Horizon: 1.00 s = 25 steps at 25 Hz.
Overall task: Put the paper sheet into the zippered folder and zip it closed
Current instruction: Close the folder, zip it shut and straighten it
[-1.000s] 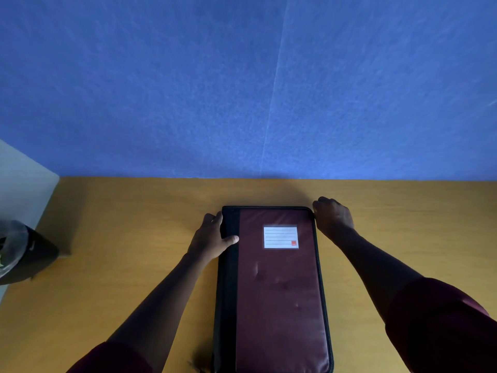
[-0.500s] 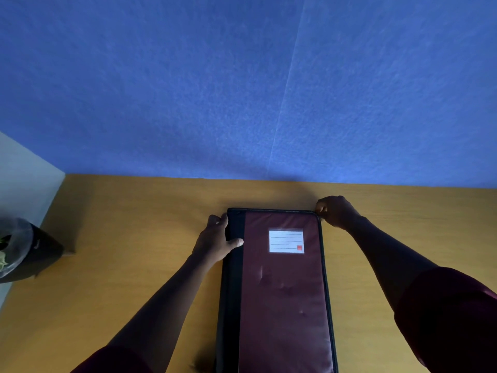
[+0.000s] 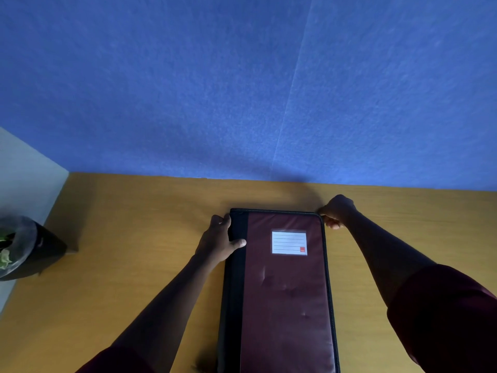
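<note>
Left hand (image 3: 217, 243) grips folder (image 3: 285, 292) spine; right hand (image 3: 337, 211) pinches its far corner — plant pot (image 3: 24, 246) well left.

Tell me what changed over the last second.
The right hand has slid a little along the folder's right edge to its far right corner, where it now pinches the zip edge; the pull is hidden. The left hand still grips the spine side, thumb on the cover. The folder lies closed on the desk, unmoved.

Bare left hand (image 3: 217, 243) and right hand (image 3: 337, 211) (maroon sleeves (image 3: 443, 319)).
</note>
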### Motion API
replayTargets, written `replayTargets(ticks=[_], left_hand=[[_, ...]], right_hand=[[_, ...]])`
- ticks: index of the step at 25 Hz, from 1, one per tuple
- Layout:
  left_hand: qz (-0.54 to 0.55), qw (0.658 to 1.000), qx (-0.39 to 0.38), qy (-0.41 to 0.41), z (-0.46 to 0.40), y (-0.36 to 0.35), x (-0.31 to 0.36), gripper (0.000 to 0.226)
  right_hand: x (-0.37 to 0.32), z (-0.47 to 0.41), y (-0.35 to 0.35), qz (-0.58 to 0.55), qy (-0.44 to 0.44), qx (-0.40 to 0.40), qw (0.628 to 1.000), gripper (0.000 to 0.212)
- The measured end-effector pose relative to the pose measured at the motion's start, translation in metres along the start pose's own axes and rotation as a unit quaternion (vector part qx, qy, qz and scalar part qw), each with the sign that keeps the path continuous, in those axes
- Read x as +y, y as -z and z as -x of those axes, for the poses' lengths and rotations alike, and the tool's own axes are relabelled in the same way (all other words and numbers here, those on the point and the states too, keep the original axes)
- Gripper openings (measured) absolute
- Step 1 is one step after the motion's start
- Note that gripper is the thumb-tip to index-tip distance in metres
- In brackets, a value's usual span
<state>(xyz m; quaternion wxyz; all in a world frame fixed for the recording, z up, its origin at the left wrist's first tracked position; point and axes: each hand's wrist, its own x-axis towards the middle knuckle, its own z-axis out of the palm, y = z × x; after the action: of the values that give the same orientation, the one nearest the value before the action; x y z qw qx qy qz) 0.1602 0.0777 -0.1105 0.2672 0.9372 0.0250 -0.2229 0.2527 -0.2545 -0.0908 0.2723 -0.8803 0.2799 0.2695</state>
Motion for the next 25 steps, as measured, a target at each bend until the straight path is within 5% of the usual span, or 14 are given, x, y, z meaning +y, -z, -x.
replayTargets(ticks=[7,25], left_hand=[[0.002,1.0,0.0,0.001,-0.001,-0.001,-0.001,0.095],[0.033,0.999,0.002,-0.002,-0.001,-0.001,-0.003,0.097]], right_hand=[[-0.015,0.0,-0.007,-0.022,-0.04,0.049,0.998,0.016],[-0.056,0.025,-0.047,0.067,0.057,0.137,0.987,0.026]])
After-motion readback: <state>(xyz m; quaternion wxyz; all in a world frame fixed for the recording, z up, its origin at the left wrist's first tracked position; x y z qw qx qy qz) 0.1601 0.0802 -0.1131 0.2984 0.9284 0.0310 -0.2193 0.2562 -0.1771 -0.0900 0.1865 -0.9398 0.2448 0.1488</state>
